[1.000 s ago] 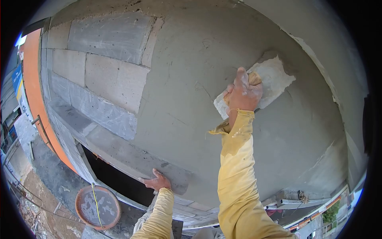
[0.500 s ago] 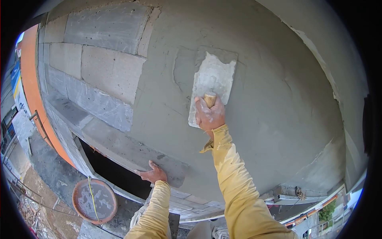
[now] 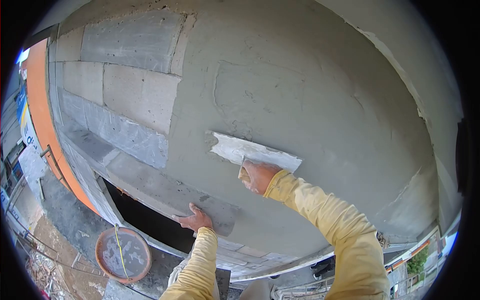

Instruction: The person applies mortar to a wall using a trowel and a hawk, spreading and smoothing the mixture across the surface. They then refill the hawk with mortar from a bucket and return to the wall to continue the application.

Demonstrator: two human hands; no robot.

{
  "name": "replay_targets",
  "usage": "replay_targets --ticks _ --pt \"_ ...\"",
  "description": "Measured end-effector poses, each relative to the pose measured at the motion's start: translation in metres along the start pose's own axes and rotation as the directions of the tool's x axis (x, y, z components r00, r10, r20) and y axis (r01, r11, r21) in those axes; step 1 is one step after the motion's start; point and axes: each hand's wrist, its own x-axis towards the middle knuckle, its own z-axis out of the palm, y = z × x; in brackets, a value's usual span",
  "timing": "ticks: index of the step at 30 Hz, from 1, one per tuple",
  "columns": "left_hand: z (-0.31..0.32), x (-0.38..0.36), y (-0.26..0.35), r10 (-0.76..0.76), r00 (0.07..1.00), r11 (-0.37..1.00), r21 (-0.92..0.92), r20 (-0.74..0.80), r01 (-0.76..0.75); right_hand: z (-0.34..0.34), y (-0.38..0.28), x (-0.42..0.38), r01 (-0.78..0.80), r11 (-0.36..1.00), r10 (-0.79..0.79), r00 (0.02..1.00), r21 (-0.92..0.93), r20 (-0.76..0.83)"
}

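Note:
My right hand (image 3: 261, 177) is wrapped round the handle of a plastering trowel (image 3: 255, 152). The trowel's long blade is smeared with pale plaster and lies crosswise against the wet grey plaster (image 3: 320, 105) on the wall. A faint raised outline marks the plaster above the blade. Lower down, my left hand (image 3: 196, 220) rests with fingers spread on the block ledge (image 3: 150, 177) along the top of a dark opening. Nothing is in that hand. Both forearms are in dusty yellow sleeves.
Bare grey blocks (image 3: 135, 90) show at the upper left of the wall. A round tub of wet mix (image 3: 123, 253) with a yellow cord stands at the lower left. The dark opening (image 3: 147, 215) lies beside it. An orange panel (image 3: 47, 120) borders the left side.
My right hand has brought the trowel down the wall and turned its blade from upright to crosswise. The left hand stays on the ledge.

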Motion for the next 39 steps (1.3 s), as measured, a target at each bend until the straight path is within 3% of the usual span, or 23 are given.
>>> replay_targets --ticks 3,11,16,19,21,22,23,24,26,29,31,33,36,39 --pt "0.000 -0.002 0.003 0.020 1.000 1.000 0.012 -0.020 -0.019 -0.048 -0.023 0.016 -0.008 0.998 0.003 0.997 -0.065 -0.072" --pt "0.001 0.003 -0.001 0.009 1.000 1.000 -0.017 0.006 -0.008 -0.171 -0.048 0.058 -0.044 0.999 0.033 0.876 -0.012 -0.482" --pt "0.006 0.005 -0.012 0.056 0.998 0.998 0.029 -0.030 -0.055 -0.205 -0.016 0.041 -0.030 0.994 0.105 0.610 0.109 -0.785" --pt "-0.001 0.000 0.001 -0.012 1.000 1.000 0.005 0.011 0.012 -0.186 -0.004 0.014 -0.054 0.973 0.227 0.389 0.224 -0.893" --pt "-0.001 -0.002 0.002 0.022 1.000 1.000 -0.012 -0.008 -0.022 -0.163 -0.001 -0.001 0.051 0.916 0.360 0.336 0.399 -0.870" --pt "-0.001 -0.002 0.006 0.017 1.000 1.000 -0.022 -0.021 -0.017 -0.152 -0.013 -0.005 0.065 0.918 0.348 0.341 0.391 -0.874" --pt "-0.003 -0.004 0.010 0.004 1.000 1.000 -0.001 -0.018 -0.004 -0.139 -0.030 -0.010 0.356 0.721 0.437 0.433 0.595 -0.788" --pt "-0.005 -0.006 0.011 -0.008 1.000 1.000 0.023 -0.012 0.008 -0.131 -0.045 -0.007 0.564 0.397 0.472 0.551 0.724 -0.688" --pt "-0.001 -0.004 0.004 0.022 0.999 0.999 0.030 -0.032 -0.021 -0.116 -0.073 0.022 0.721 0.121 0.370 0.605 0.683 -0.704" --pt "0.001 0.000 -0.003 0.043 0.998 0.998 0.042 -0.049 -0.041 -0.103 -0.101 0.085 0.616 0.114 0.282 0.733 0.780 -0.619" --pt "0.002 0.001 -0.003 0.035 0.998 0.998 0.047 -0.042 -0.033 -0.085 -0.108 0.126 0.581 0.126 0.269 0.760 0.804 -0.591" --pt "0.003 0.002 -0.004 0.008 1.000 0.999 0.044 -0.027 -0.007 -0.062 -0.097 0.159 0.578 0.626 0.198 0.532 0.523 -0.824" --pt "-0.001 -0.001 0.002 0.016 1.000 0.999 0.051 -0.017 -0.015 -0.049 -0.071 0.123 0.469 0.696 0.278 0.522 0.544 -0.806" --pt "-0.007 -0.007 0.016 -0.025 1.000 0.999 -0.034 0.004 0.025 -0.048 -0.047 0.052 0.335 0.489 0.533 0.616 0.806 -0.580"
